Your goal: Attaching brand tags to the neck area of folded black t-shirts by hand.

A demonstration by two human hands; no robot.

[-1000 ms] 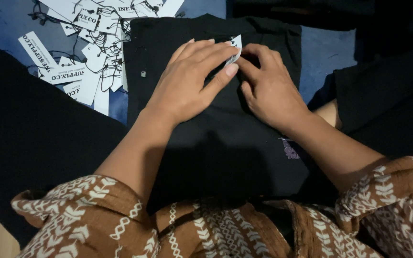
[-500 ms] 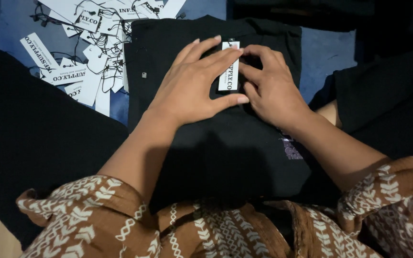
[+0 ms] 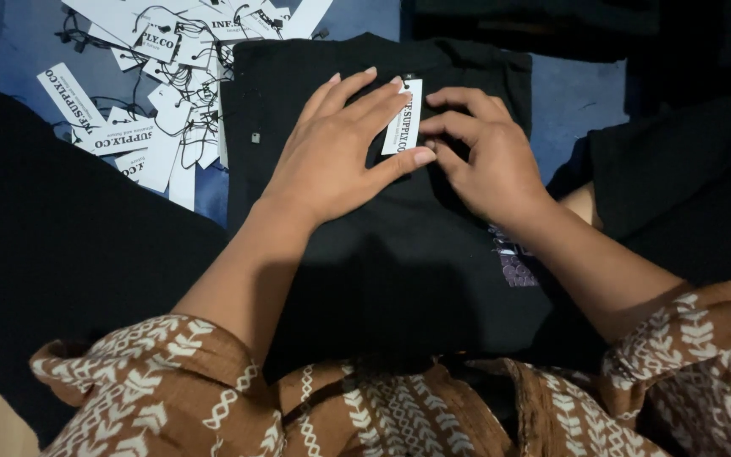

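Note:
A folded black garment lies in front of me on a blue surface. A white paper hang tag rests on its upper part. My left hand lies flat on the garment, with the thumb and fingertips pinning the tag's left and lower edges. Just to the tag's right, my right hand has its fingers curled, the fingertips touching the garment at the tag's edge. Both forearms come from brown patterned sleeves.
A loose pile of white hang tags with black strings is spread on the blue surface at the upper left. More dark cloth lies to the right and along the left side.
The white tag was mostly hidden under my fingers a second ago; it now lies uncovered and upright on the garment. Both hands have shifted slightly around it.

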